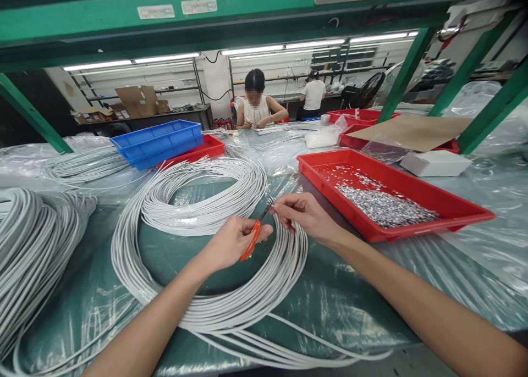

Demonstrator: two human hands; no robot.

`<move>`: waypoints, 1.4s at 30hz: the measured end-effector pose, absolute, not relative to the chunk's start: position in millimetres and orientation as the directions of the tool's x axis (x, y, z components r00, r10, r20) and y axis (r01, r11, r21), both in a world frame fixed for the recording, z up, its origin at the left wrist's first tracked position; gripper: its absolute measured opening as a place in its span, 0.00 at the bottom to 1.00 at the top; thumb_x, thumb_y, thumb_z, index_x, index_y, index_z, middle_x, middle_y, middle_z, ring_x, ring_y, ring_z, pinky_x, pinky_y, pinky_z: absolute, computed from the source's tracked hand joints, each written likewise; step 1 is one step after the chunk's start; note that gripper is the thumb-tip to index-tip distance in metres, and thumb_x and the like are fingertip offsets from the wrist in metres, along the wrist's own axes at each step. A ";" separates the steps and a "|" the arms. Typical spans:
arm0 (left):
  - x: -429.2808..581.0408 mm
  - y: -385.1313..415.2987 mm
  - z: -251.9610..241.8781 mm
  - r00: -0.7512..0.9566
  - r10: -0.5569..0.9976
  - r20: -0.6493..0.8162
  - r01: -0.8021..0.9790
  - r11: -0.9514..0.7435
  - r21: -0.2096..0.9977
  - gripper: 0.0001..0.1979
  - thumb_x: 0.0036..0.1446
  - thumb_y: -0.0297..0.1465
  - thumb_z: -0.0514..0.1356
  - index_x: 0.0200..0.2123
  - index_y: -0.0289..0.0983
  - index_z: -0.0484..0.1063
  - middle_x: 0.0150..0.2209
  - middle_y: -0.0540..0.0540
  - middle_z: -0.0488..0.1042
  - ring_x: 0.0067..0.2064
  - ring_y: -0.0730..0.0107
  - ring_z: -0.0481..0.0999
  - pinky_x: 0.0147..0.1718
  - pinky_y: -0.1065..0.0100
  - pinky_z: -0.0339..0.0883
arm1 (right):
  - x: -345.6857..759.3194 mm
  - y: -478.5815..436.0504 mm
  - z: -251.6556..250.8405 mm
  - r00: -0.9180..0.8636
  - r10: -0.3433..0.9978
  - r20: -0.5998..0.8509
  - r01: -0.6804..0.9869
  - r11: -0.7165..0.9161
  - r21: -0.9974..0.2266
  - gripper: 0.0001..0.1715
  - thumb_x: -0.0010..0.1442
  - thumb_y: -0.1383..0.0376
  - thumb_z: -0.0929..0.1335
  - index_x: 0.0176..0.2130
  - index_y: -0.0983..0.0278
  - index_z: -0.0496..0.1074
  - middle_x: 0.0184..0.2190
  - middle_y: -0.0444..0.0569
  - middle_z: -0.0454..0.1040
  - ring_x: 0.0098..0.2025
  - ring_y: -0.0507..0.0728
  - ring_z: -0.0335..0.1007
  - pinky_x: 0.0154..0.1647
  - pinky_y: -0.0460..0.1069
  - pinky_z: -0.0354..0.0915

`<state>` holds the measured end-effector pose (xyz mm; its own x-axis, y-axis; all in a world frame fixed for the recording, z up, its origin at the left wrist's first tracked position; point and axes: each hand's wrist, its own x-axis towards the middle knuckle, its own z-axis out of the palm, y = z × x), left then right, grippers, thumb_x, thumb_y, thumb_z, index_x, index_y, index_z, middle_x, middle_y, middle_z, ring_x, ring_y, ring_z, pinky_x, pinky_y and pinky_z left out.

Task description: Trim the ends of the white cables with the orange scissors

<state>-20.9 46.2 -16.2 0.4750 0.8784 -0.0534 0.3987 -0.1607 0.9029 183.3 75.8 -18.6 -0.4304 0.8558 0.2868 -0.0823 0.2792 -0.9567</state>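
My left hand (231, 242) is closed round small orange-handled scissors (252, 242), their dark blades pointing up and right. The blade tips meet the fingertips of my right hand (304, 214), which is pinched on the thin end of a white cable; small details there are too fine to make out. Beneath both hands lies a coil of white cable (243, 314), with a second coil (198, 223) resting on its far side. Several loose cable lengths (280, 352) stretch toward the table's near edge.
Right of my hands, a red tray (330, 195) holds many small shiny metal pieces (383, 204). A thick grey cable bundle (37, 256) lies at left. Behind are a blue bin (159, 143) and a white box (435, 164). A person (259, 105) works across the table. Green beams (247, 31) frame the bench.
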 end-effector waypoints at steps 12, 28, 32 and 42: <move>-18.4 46.2 -10.0 0.494 0.863 -0.103 0.339 -0.082 0.937 0.23 0.59 0.48 0.58 0.28 0.32 0.72 0.11 0.56 0.60 0.15 0.79 0.57 0.19 0.75 0.53 | 174.3 68.1 -19.6 -0.276 0.894 0.353 0.067 0.385 -0.921 0.15 0.60 0.56 0.68 0.30 0.66 0.74 0.18 0.40 0.62 0.19 0.49 0.58 0.20 0.46 0.58; -21.2 49.2 -13.6 0.503 0.857 -0.109 0.416 -0.130 0.900 0.27 0.59 0.53 0.55 0.30 0.32 0.73 0.13 0.55 0.61 0.17 0.78 0.60 0.20 0.74 0.54 | 174.4 69.5 -23.4 -0.362 0.907 0.213 -0.008 0.226 -0.974 0.21 0.58 0.52 0.69 0.27 0.67 0.74 0.14 0.36 0.50 0.17 0.46 0.43 0.19 0.46 0.41; -20.4 48.2 -11.1 0.513 0.850 -0.119 0.423 -0.130 0.897 0.28 0.59 0.53 0.53 0.31 0.31 0.73 0.13 0.55 0.62 0.16 0.78 0.58 0.20 0.73 0.53 | 173.9 70.0 -22.7 -0.351 0.872 0.342 0.099 0.397 -0.912 0.20 0.59 0.53 0.69 0.27 0.67 0.75 0.17 0.39 0.56 0.20 0.48 0.47 0.21 0.46 0.45; -21.3 48.4 -13.4 0.491 0.864 -0.106 0.390 -0.109 0.914 0.24 0.57 0.51 0.58 0.27 0.33 0.69 0.13 0.56 0.60 0.17 0.78 0.59 0.20 0.73 0.54 | 171.7 68.3 -26.1 -0.416 0.909 0.035 -0.214 -0.061 -0.975 0.22 0.57 0.50 0.71 0.30 0.67 0.74 0.18 0.35 0.48 0.18 0.46 0.43 0.19 0.44 0.47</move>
<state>-21.3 48.4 -13.4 0.4914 0.8644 -0.1062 0.3900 -0.1093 0.9143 171.7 68.3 -26.1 -0.4155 0.9089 0.0346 -0.2139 -0.0606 -0.9750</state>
